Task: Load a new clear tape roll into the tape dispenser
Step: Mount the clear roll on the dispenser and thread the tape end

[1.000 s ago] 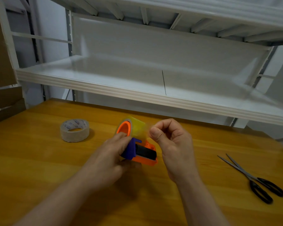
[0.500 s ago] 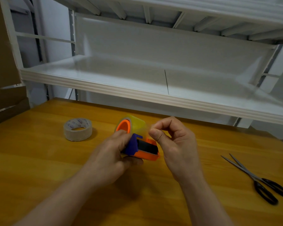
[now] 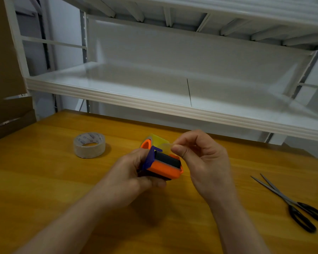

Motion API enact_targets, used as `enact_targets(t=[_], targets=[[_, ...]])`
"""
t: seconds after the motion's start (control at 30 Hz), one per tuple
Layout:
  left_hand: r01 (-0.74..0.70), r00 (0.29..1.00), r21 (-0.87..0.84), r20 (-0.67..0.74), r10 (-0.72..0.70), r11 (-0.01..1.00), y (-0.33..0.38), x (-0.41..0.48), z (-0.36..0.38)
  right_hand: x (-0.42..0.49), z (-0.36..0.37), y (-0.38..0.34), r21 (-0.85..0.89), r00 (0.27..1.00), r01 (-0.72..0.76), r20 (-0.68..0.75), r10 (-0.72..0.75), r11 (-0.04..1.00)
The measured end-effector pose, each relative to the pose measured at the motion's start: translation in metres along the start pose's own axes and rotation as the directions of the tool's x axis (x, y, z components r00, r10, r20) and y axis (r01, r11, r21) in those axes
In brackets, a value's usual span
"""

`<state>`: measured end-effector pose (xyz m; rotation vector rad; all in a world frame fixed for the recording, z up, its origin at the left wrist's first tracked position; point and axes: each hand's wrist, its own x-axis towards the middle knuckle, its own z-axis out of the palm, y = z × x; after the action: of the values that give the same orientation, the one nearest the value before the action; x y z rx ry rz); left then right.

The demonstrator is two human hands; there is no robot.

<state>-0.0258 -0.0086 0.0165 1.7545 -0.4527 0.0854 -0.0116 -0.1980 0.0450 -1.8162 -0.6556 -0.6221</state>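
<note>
One tape dispenser [image 3: 162, 162], orange body with a purple side guard and a dark roller at the front, held just above the bench [image 3: 44, 180] near its middle. The left hand [image 3: 128, 176] is closed around the body from the left side and underneath. A clear tape roll [image 3: 157, 142], yellowish where the layers stack, sits on the orange hub at the far end, so the roll looks already seated. The right hand [image 3: 200, 158] is closed in a pinch, thumb against forefinger, on the loose tape end [image 3: 166, 145] drawn off the roll above the roller.

Handling, as judged: the dispenser is light, rigid plastic, best gripped by the body, clear of the front edge where a cutter likely sits. The tape end is thin, limp and sticky on one face; hold it by the tip and keep it taut, or it may fold on itself.

Also on the bench: a second tape roll [image 3: 89, 145] lying flat to the left, and scissors [image 3: 290, 202] well apart on the right.
</note>
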Motion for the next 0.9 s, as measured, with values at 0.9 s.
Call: enact_targets(t=[0.9], targets=[[0.047,0.999,-0.217,0.038,-0.039,0.975,0.0048,0.0003,-0.0040,0.0002,-0.0018,-0.0040,-0.136,0.985,0.162,0.078,-0.152,0.977]])
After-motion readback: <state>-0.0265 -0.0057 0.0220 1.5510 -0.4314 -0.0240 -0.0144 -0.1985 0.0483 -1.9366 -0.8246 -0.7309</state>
